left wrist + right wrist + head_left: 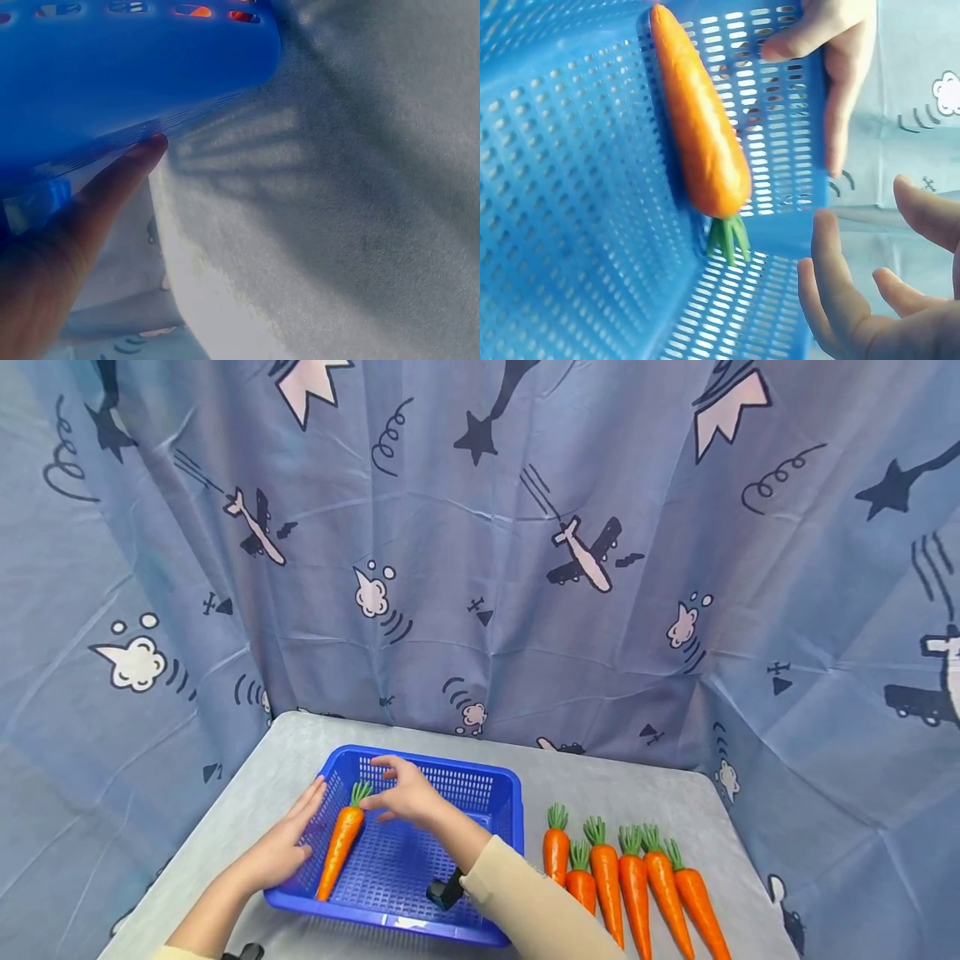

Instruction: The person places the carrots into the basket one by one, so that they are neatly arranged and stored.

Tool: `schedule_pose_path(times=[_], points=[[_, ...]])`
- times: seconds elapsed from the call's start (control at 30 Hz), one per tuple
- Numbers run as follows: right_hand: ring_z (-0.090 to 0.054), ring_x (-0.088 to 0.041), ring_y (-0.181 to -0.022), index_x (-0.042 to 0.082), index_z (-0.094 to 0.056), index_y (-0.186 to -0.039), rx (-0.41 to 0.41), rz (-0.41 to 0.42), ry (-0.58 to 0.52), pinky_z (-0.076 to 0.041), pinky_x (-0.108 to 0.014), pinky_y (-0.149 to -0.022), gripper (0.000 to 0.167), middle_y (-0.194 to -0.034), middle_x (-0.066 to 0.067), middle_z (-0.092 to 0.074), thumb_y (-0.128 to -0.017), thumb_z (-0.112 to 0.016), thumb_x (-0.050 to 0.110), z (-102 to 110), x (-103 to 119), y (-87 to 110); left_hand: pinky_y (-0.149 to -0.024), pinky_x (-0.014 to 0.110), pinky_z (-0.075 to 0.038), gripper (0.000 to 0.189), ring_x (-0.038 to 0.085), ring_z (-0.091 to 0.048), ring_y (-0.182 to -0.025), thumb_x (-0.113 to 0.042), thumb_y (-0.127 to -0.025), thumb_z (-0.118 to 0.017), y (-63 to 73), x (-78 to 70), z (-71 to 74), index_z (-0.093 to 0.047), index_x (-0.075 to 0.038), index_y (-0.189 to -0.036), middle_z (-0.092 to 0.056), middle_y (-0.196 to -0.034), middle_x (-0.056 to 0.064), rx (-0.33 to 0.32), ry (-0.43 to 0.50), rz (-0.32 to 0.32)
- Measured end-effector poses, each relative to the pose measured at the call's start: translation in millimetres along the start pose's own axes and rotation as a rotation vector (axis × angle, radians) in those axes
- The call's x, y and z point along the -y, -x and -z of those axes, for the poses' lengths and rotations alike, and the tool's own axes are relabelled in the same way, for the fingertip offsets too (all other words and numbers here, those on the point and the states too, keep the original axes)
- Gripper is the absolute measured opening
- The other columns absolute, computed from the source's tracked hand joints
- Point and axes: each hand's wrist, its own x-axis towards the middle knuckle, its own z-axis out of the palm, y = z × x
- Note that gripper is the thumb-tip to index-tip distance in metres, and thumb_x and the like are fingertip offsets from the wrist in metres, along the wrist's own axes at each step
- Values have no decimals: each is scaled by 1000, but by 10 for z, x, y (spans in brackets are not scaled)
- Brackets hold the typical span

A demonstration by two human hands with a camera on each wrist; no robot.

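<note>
A blue plastic basket (pixel 337 912) with slotted walls stands on the table. One orange carrot (pixel 341 847) with a green top lies inside it, along the left wall. My left hand (pixel 277 852) grips the basket's left side, thumb inside the wall and straight fingers along the outside, as the right wrist view shows. Above the basket, close to the carrot's green top, hovers my right hand (pixel 412 793) with fingers spread and loosely bent, holding nothing. In the left wrist view a finger (pixel 112 187) lies against the basket's outer wall (pixel 135 75).
Several more carrots (pixel 611 885) lie side by side on the table right of the basket, tops pointing away; my right sleeve (pixel 540 902) covers part of them. Behind the grey table (pixel 622 777) hangs a blue patterned curtain (pixel 450 543), which also encloses both sides.
</note>
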Motion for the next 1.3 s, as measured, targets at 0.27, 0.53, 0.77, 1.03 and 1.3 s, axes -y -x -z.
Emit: schedule_pose_path(times=[0.27, 0.53, 0.77, 1.03, 1.3], points=[[-68, -33, -109, 11, -50, -147, 53, 75, -40, -62, -48, -80, 70, -148, -26, -45, -83, -79, 4, 239, 147, 129, -116, 65, -16, 92, 50, -13, -151, 16, -78, -53, -7, -8, -12, -15, 1, -160, -2, -170, 18, 5, 11, 16], [-65, -30, -116, 17, -53, -145, 60, 131, -45, -63, -41, -79, 66, -147, -22, -49, -85, -79, 8, 396, 238, 312, -116, 64, -16, 91, 49, -12, -152, 15, -79, -53, -23, -8, -13, -15, 0, -161, -2, -170, 17, 13, 6, 16], [-66, -32, -116, 18, -52, -145, 50, 149, -59, -62, -46, -82, 66, -147, -22, -50, -86, -79, 9, 537, 191, 449, -116, 62, -15, 91, 51, -12, -151, 15, -78, -54, -4, -22, -4, -17, 1, -160, -4, -170, 19, -2, 14, 1], [-63, -38, -121, 15, -51, -146, 45, 175, -89, -61, -46, -84, 65, -148, -24, -49, -87, -78, 10, 706, 114, 571, -115, 67, -15, 91, 51, -10, -152, 16, -79, -54, -13, -19, 9, -15, 1, -160, -2, -170, 18, 13, 18, 17], [-55, -46, -129, 12, -47, -149, 6, 220, -81, -60, -45, -89, 67, -148, -24, -49, -88, -77, 13, 906, 41, 697, -121, 52, -11, 91, 49, -10, -152, 14, -80, -54, -7, 1, -2, -15, -1, -161, -2, -170, 17, 9, 20, 14]])
